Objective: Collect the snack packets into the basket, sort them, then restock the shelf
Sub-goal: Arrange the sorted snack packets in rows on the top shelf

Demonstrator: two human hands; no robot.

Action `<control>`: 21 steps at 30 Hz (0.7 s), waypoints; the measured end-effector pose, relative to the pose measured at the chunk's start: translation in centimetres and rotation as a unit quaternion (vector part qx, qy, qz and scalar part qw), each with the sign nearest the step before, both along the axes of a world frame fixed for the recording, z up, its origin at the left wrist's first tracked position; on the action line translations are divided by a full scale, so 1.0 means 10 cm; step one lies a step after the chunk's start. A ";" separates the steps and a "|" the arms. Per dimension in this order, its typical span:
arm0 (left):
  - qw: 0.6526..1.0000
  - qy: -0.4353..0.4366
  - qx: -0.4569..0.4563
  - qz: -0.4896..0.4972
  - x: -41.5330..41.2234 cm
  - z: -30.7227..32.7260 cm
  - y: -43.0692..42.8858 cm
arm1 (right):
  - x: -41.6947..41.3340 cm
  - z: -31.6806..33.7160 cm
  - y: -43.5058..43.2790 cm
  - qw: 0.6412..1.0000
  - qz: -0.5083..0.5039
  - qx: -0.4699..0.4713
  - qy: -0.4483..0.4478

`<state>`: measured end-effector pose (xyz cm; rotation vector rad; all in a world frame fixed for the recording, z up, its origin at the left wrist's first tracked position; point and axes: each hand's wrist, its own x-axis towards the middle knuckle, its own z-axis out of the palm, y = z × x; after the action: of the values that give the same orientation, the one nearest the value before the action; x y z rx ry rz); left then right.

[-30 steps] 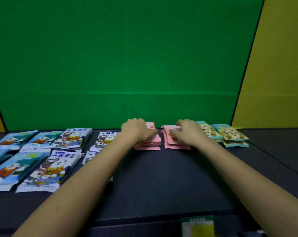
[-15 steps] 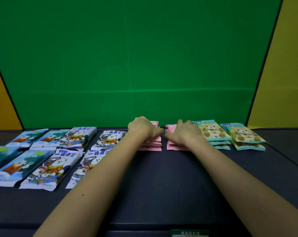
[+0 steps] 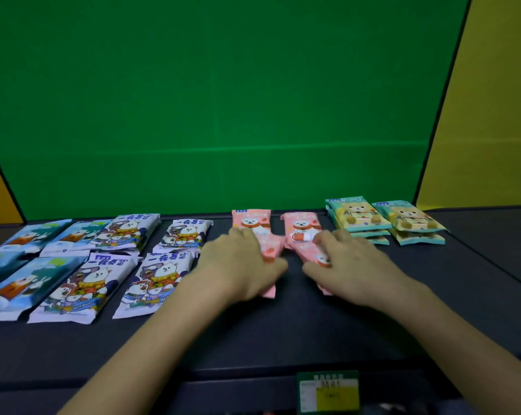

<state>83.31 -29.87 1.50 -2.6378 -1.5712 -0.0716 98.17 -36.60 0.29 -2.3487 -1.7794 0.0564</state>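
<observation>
Green backdrop (image 3: pixel 223 100), dark shelf (image 3: pixel 283 330): left hand (image 3: pixel 241 265) and right hand (image 3: pixel 352 265) press flat fingers (image 3: pixel 238 236) on pink packets (image 3: pixel 271 245); slide both evenly, keeping columns straight.

On the dark flat shelf board (image 3: pixel 283 330), the left hand (image 3: pixel 241 266) and the right hand (image 3: pixel 353 265) lie palm down, each on a front pink bear-printed snack packet (image 3: pixel 272 250); both hands are blurred. Two more pink packets (image 3: pixel 251 221) lie behind. White-purple packets (image 3: pixel 160 277) and blue packets (image 3: pixel 16 283) are at the left, teal-yellow bear packets (image 3: pixel 358 215) at the right. A green backdrop (image 3: pixel 223 100) stands behind.
</observation>
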 end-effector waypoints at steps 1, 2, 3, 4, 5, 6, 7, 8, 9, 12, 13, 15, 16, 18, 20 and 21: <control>1.000 0.021 -0.009 0.003 -0.02 -0.07 -0.06 | -0.03 -0.06 -0.03 1.000 -0.001 -0.009 0.001; 0.999 0.039 -0.014 0.008 -0.02 -0.14 -0.10 | -0.06 -0.12 -0.04 1.000 -0.003 -0.014 -0.003; 0.999 0.050 -0.013 0.013 -0.02 -0.19 -0.12 | -0.07 -0.18 -0.03 1.000 -0.005 -0.012 -0.009; 0.998 0.055 -0.004 0.020 -0.02 -0.22 -0.13 | -0.07 -0.21 -0.02 1.000 -0.008 -0.007 -0.011; 0.998 0.054 0.009 0.023 -0.04 -0.25 -0.12 | -0.05 -0.21 -0.01 1.000 -0.007 -0.002 -0.009; 0.998 0.049 0.023 0.018 -0.08 -0.25 -0.10 | 0.00 -0.21 -0.02 1.000 0.001 0.000 -0.004; 0.999 0.039 0.031 -0.004 -0.15 -0.25 -0.08 | 0.08 -0.21 -0.04 1.000 0.021 -0.002 0.004; 0.998 0.023 0.027 -0.045 -0.23 -0.24 -0.05 | 0.16 -0.20 -0.07 0.998 0.053 -0.009 0.019; 0.995 0.003 0.002 -0.097 -0.33 -0.24 -0.02 | 0.24 -0.20 -0.11 0.994 0.093 -0.021 0.045; 0.973 -0.021 -0.140 -0.182 -0.60 -0.20 -0.02 | 0.36 -0.25 -0.22 0.974 0.176 -0.070 0.126; 0.969 -0.011 -0.156 -0.190 -0.64 -0.20 -0.03 | 0.37 -0.28 -0.23 0.971 0.184 -0.074 0.132; 0.969 0.015 -0.146 -0.200 -0.66 -0.22 -0.02 | 0.38 -0.31 -0.22 0.972 0.184 -0.070 0.131; 0.969 0.021 -0.143 -0.200 -0.65 -0.23 0.00 | 0.38 -0.32 -0.20 0.972 0.182 -0.069 0.128; 0.971 0.025 -0.139 -0.195 -0.62 -0.25 0.06 | 0.38 -0.33 -0.16 0.974 0.181 -0.070 0.113; 0.971 0.028 -0.145 -0.189 -0.60 -0.26 0.14 | 0.38 -0.33 -0.12 0.975 0.181 -0.076 0.101; 0.970 0.030 -0.148 -0.188 -0.59 -0.25 0.17 | 0.38 -0.31 -0.11 0.975 0.181 -0.081 0.097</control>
<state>77.36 -28.19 -1.01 -3.1018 -1.1177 0.2403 101.96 -37.66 -2.84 -1.9999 -2.1446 0.4818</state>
